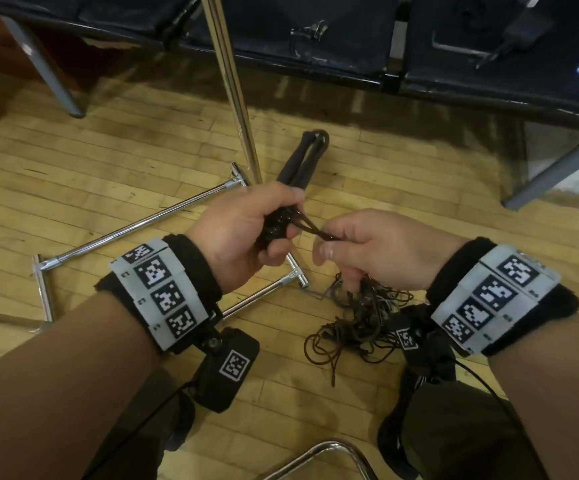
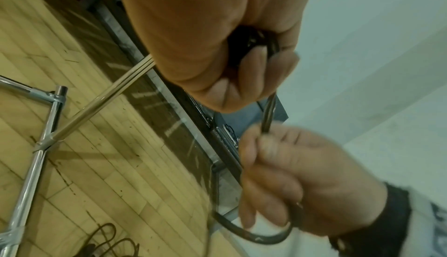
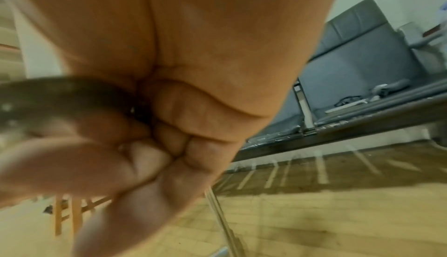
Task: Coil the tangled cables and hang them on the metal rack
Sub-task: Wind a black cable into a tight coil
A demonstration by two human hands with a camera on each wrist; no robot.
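Note:
My left hand (image 1: 263, 230) grips a folded bundle of black cable (image 1: 301, 164) whose loops stick out beyond the fist. My right hand (image 1: 357, 247) pinches the free end of that cable (image 1: 312, 227) just right of the left fist, drawn taut between the two hands. In the left wrist view the cable (image 2: 269, 114) runs from the left fist (image 2: 217, 41) down into the right hand (image 2: 290, 180). A tangled pile of thin dark cables (image 1: 357, 323) lies on the floor under my right wrist. The chrome rack's base (image 1: 135, 230) and upright pole (image 1: 236, 98) stand just left of my hands.
A wood plank floor (image 1: 108, 161) spreads below. A dark bench with grey metal legs (image 1: 419, 64) runs along the far side, with small items on it. A curved chrome tube (image 1: 333, 452) sits near the bottom edge. A wooden chair (image 3: 70, 217) shows in the right wrist view.

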